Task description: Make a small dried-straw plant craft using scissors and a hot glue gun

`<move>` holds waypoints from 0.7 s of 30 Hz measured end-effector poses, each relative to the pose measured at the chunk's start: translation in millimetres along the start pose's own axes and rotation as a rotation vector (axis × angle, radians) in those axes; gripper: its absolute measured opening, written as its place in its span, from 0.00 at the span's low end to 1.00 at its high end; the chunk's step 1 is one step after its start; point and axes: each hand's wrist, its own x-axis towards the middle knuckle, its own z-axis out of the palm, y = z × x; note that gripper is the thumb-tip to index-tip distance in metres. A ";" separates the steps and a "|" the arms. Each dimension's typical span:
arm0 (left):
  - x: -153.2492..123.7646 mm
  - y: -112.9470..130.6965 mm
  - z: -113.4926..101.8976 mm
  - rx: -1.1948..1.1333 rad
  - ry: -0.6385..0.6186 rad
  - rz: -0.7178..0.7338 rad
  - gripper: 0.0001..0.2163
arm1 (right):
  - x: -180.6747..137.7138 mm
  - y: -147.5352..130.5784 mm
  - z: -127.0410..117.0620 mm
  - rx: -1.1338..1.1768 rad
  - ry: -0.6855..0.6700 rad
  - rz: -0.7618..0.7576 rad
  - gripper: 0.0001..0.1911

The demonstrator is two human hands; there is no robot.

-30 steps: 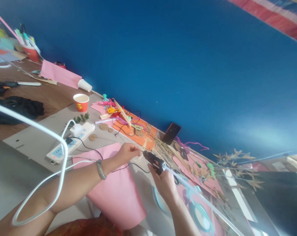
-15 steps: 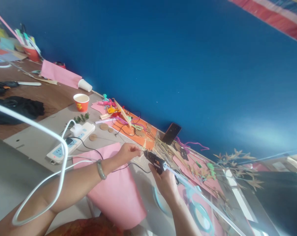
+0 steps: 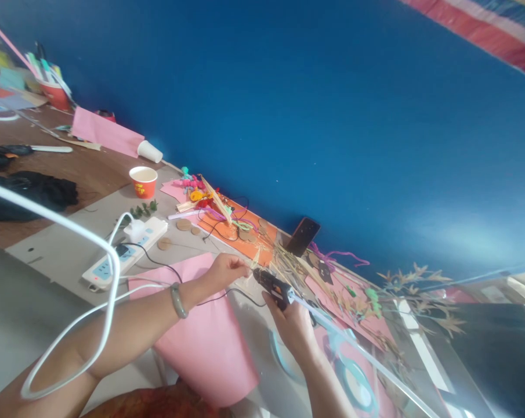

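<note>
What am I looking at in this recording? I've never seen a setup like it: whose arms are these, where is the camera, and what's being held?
There is no machine here: these are a person's own bare hands. The single view comes from a camera worn on the head, looking forward and down.

The right hand grips a black glue gun, with what looks like a long glue stick out of its back. The left hand has its fingers pinched close to the nozzle; anything between them is too small to tell.

On the grey tabletop are a power strip, a red paper cup, pink paper, orange paper and dried stalks. A phone leans by the blue wall.
</note>
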 end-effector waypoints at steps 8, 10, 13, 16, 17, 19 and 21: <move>1.0 -3.6 0.5 -0.014 -0.012 0.004 0.06 | -0.5 0.5 -0.1 -0.005 -0.005 0.014 0.24; 1.8 -4.9 0.3 -0.008 -0.008 -0.001 0.06 | -0.7 0.6 -0.4 0.001 -0.007 0.007 0.23; 2.7 -6.1 0.0 -0.009 -0.011 0.009 0.06 | -0.6 0.5 -0.6 -0.001 -0.009 0.016 0.24; 2.6 -6.3 -0.1 -0.013 -0.014 0.013 0.07 | -1.0 0.1 -0.7 -0.002 -0.001 0.022 0.24; 2.4 -6.3 -0.1 -0.011 -0.011 0.013 0.07 | -1.3 0.0 -0.8 -0.004 -0.007 0.027 0.24; 2.0 -6.2 0.0 -0.006 -0.009 0.011 0.07 | -1.9 -0.4 -1.1 -0.010 -0.026 0.038 0.24; 1.7 -6.0 0.3 -0.010 -0.011 0.012 0.07 | -2.2 -0.8 -1.6 -0.016 -0.032 0.046 0.25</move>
